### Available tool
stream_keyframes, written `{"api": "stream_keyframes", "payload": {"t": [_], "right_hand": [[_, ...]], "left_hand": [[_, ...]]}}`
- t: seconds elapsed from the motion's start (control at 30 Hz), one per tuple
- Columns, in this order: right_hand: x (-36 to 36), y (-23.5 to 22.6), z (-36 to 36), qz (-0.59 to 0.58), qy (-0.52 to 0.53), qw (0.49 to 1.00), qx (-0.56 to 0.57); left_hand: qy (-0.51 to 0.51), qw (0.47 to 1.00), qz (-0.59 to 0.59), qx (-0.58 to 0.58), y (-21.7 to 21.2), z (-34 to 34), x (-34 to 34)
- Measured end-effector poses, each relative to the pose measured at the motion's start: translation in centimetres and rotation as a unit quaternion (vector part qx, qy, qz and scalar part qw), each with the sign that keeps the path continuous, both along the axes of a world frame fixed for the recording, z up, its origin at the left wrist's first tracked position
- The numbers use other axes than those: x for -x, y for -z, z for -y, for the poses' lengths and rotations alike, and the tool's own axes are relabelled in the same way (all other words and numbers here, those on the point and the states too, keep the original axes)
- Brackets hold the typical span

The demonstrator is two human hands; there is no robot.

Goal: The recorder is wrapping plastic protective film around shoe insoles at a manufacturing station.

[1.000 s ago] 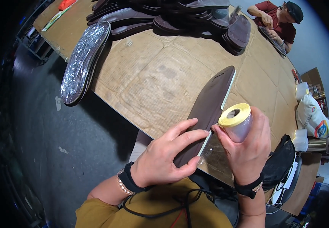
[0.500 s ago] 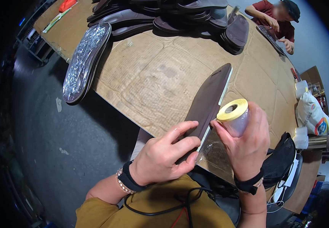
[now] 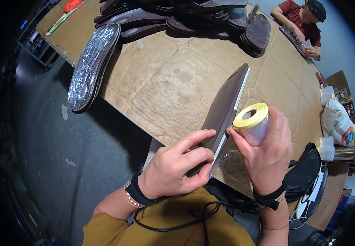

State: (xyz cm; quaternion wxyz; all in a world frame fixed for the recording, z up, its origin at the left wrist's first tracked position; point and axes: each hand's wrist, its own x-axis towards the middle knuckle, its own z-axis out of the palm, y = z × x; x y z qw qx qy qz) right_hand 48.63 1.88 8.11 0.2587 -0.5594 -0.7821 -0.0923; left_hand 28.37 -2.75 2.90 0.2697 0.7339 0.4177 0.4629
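My left hand [image 3: 180, 162] grips a dark brown shoe sole [image 3: 226, 104] near its close end, fingers along one side and thumb below. The sole stands on edge, tilted, its far end pointing away from me. A pale strip [image 3: 242, 89] runs along its right edge. In my right hand [image 3: 267, 151] is a roll of clear film with a yellow end [image 3: 254, 115], held close to the sole's right side. Some clear film [image 3: 219, 163] shows by the sole's near end. What lies on the sole's far face is hidden.
Brown soles [image 3: 177, 20] are piled at the back of the cardboard-covered table [image 3: 161, 90]. A film-covered stack of soles [image 3: 93, 67] overhangs the left edge. A co-worker [image 3: 296, 24] handles another sole at far right. A white bag [image 3: 339, 123] and black bag [image 3: 304, 168] sit at right.
The sole has turned slightly, so more of its pale edge strip shows. My hands keep nearly the same places and grips. The co-worker's hands have moved lower and closer together.
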Motion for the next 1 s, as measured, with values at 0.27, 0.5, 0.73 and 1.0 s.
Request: {"api": "stream_keyframes", "payload": {"t": [0.27,0.5,0.73,1.0], "right_hand": [[-0.2,-0.2,-0.2,0.003,-0.006,1.0,0.0],[-1.0,-0.6,-0.5,0.001,-0.03,0.999,0.023],[-3.9,-1.9,-1.0,-0.031,-0.145,0.978,0.146],[-5.4,-2.7,-4.0,-0.164,-0.179,0.932,0.271]], "left_hand": [[0.036,0.993,-0.013,0.111,-1.8,-0.9,0.4],[0.109,0.967,-0.007,0.231,0.1,-5.5,0.0],[0.152,0.956,0.072,0.242,0.9,-5.6,-0.1],[0.15,0.956,0.05,0.248,0.1,-5.6,-0.1]]}}
